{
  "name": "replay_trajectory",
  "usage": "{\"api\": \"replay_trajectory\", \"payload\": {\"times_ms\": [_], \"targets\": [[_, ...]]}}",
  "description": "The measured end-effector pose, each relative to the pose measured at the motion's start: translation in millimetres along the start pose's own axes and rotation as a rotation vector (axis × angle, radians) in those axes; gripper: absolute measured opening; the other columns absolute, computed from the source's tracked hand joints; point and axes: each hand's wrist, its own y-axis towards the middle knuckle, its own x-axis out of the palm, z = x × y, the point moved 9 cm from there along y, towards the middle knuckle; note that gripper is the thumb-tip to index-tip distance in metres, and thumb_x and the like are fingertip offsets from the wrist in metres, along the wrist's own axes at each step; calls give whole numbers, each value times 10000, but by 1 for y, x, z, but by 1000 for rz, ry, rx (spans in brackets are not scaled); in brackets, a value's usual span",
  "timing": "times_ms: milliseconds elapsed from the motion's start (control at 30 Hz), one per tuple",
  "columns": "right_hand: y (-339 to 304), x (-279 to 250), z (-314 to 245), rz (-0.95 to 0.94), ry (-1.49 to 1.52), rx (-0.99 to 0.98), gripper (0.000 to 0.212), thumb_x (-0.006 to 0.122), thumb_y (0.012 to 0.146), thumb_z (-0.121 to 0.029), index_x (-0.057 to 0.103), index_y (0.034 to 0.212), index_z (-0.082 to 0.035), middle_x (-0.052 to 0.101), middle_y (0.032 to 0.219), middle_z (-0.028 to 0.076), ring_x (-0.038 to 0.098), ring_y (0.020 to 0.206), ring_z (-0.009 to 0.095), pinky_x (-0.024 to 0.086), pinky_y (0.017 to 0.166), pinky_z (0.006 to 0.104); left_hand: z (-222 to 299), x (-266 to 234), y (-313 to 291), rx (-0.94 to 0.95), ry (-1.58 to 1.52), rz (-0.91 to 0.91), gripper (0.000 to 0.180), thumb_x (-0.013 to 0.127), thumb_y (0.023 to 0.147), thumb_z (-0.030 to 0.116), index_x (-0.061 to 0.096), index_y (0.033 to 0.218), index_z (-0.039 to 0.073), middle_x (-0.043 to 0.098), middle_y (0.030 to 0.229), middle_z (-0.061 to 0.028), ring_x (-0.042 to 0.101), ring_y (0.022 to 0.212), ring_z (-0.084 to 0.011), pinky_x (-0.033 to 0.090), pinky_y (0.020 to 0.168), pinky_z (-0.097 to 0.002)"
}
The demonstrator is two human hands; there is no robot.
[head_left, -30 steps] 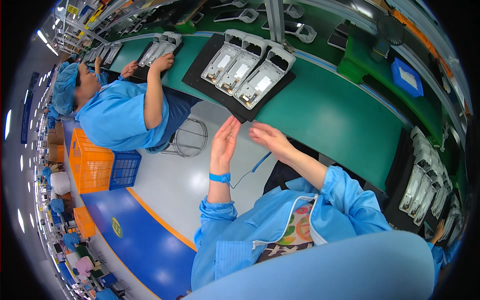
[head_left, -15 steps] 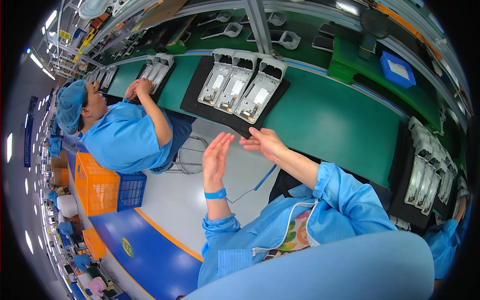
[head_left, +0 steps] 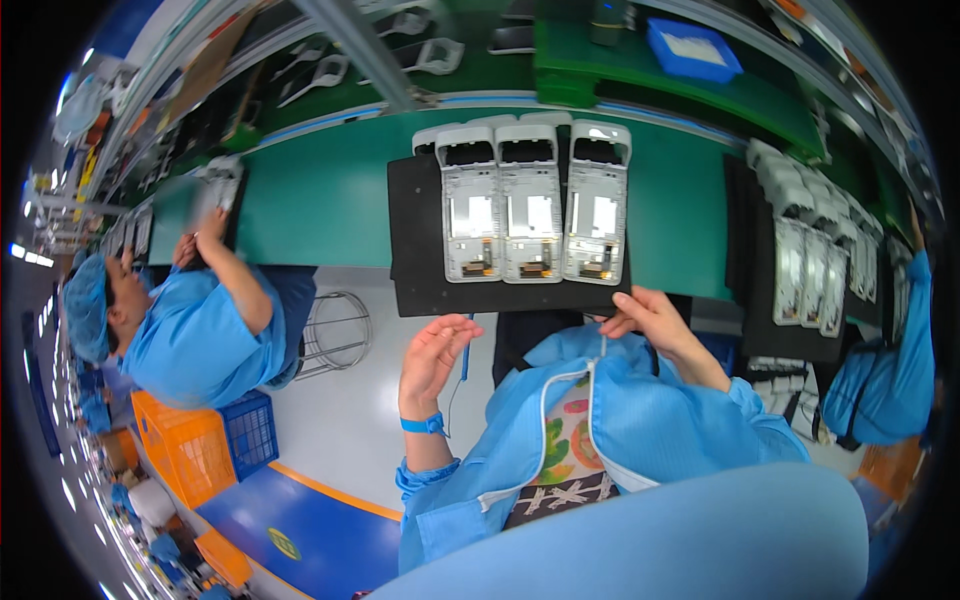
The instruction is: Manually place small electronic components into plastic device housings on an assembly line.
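Just beyond the right hand lie grey housings

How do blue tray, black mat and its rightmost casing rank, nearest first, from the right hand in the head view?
1. Black mat: right hand at its near-right corner.
2. Rightmost casing: on the mat's right.
3. Blue tray: at upper right.

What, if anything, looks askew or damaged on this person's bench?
The rightmost grey housing on the central black mat sits slightly askew, leaving a wedge-shaped gap beside its straighter neighbour; the mat juts past the front edge of the green bench. No damage stands out.
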Motion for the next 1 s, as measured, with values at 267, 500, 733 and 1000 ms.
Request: {"api": "replay_trajectory", "payload": {"times_ms": [267,500,733,1000], "targets": [[-84,-96,-44,579,-877,-160,334,624,1036,-230,605,1173,74,693,966,142,679,785,275,554,716,367,-67,95,28,-313,-53,-221,304,526,1062,77,588,1301,-99,673,1250,-241,661,1220,-375,548,1075,-382],[-59,-115,-91,866,-793,-603,552,555,1052,-233,421,1508,48,472,1496,273,462,1409,415,383,1159,420,-65,103,27,-374,7,-254,301,519,1067,80,586,1304,-94,672,1253,-234,665,1213,-362,547,1076,-379],[2,-86,-108,778,-974,-611,645,494,1075,-332,337,1551,75,349,1609,298,286,1533,424,207,1261,483,-57,164,38,-327,-110,-267,385,485,1094,148,523,1387,-98,600,1370,-263,571,1336,-373,469,1153,-404],[10,-82,-107,646,-947,-630,616,512,1065,-308,346,1597,-44,293,1672,219,199,1581,367,143,1274,468,-76,261,85,-408,-572,-379,692,297,1133,410,267,1544,-146,305,1610,-324,298,1526,-415,265,1273,-496]]}}
